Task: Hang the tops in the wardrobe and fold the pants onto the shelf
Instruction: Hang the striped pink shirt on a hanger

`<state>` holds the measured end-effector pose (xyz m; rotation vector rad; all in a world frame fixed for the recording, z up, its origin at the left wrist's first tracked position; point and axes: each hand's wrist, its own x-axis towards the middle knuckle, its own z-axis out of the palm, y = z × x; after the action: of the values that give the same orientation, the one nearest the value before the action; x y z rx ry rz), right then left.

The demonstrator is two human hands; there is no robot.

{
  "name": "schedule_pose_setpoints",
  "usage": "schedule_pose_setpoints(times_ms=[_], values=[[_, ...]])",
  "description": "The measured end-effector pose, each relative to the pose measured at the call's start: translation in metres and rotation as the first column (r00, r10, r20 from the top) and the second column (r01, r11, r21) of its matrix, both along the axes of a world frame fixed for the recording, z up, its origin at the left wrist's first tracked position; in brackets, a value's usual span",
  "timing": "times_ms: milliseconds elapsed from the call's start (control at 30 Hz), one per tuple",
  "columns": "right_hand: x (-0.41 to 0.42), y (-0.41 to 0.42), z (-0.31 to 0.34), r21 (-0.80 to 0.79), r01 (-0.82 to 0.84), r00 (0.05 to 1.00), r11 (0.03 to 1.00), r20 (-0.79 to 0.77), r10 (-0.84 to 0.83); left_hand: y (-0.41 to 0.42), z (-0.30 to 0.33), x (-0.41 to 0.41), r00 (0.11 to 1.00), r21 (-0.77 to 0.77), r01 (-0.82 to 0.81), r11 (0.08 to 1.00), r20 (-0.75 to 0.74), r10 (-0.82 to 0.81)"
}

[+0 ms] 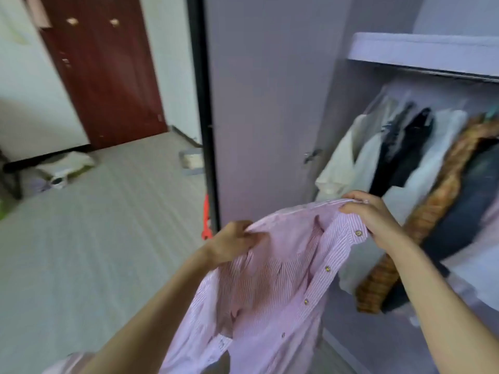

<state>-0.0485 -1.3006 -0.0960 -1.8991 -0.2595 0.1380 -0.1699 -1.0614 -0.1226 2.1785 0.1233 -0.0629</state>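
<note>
Holding a pink striped shirt (270,279) up before the open wardrobe (270,103), the left hand (232,245) bunches its shoulder while the right hand (375,220) pinches the button placket; no hanger is visible, so the shirt may slide loose.

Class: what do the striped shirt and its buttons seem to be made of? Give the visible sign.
Striped shirt: likely thin woven cotton or blend; matte, creases softly and drapes where the left hand and right hand grip it. Buttons: glossy, possibly plastic or metal; too blurred to tell.
</note>
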Motion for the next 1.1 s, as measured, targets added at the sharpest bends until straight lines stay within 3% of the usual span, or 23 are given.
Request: schedule_pose_setpoints(times_ms=[100,200,267,300,333,400,467,533,600,667,733,833,933,1033,1100], values=[[0.011,-0.057,-0.007,0.085,0.203,0.979,0.975,0.004,-0.205,-0.046,0.01,0.056,0.99,-0.102,-0.023,0.995,0.139,0.037],[0.016,-0.108,-0.014,-0.129,0.125,0.991,0.984,-0.034,-0.13,-0.091,0.01,0.103,0.985,-0.064,0.039,0.997,0.171,-0.028],[0.018,-0.137,-0.015,-0.338,-0.049,0.991,0.94,-0.133,0.004,-0.117,0.007,0.126,0.982,-0.082,0.091,0.993,0.17,-0.076],[0.022,-0.16,-0.013,-0.366,-0.055,0.99,0.929,-0.139,0.004,-0.141,0.007,0.146,0.977,-0.117,0.147,0.982,0.175,-0.125],[0.024,-0.167,-0.014,-0.332,-0.022,0.993,0.943,-0.115,-0.017,-0.152,0.008,0.153,0.974,-0.149,0.171,0.974,0.173,-0.145],[0.032,-0.191,-0.009,-0.191,0.255,0.967,0.948,0.063,-0.247,-0.191,0.014,0.177,0.957,-0.201,0.262,0.944,0.183,-0.226],[0.041,-0.211,-0.006,-0.06,0.524,0.832,0.85,0.25,-0.495,-0.223,0.024,0.194,0.942,-0.239,0.309,0.92,0.212,-0.261],[0.05,-0.24,0.002,0.013,0.726,0.626,0.687,0.401,-0.669,-0.258,0.035,0.214,0.928,-0.274,0.344,0.898,0.243,-0.282],[0.06,-0.27,0.011,0.058,0.856,0.417,0.514,0.512,-0.751,-0.287,0.045,0.233,0.914,-0.274,0.38,0.883,0.256,-0.314],[0.072,-0.3,0.02,0.02,0.932,0.283,0.363,0.588,-0.758,-0.31,0.052,0.25,0.901,-0.251,0.409,0.877,0.266,-0.344],[0.088,-0.327,0.025,-0.14,0.959,0.278,0.246,0.625,-0.73,-0.328,0.058,0.264,0.891,-0.214,0.427,0.879,0.268,-0.367],[0.113,-0.363,0.019,-0.456,0.889,0.362,0.039,0.648,-0.67,-0.347,0.059,0.284,0.874,-0.214,0.468,0.858,0.261,-0.411],[0.139,-0.387,0.016,-0.611,0.783,0.4,-0.118,0.639,-0.657,-0.362,0.061,0.311,0.846,-0.173,0.511,0.842,0.273,-0.458],[0.153,-0.403,0.01,-0.672,0.716,0.395,-0.187,0.612,-0.685,-0.375,0.057,0.332,0.815,-0.108,0.547,0.83,0.297,-0.498],[0.16,-0.411,0.005,-0.7,0.691,0.421,-0.178,0.591,-0.688,-0.38,0.056,0.341,0.796,-0.071,0.564,0.823,0.311,-0.519]])
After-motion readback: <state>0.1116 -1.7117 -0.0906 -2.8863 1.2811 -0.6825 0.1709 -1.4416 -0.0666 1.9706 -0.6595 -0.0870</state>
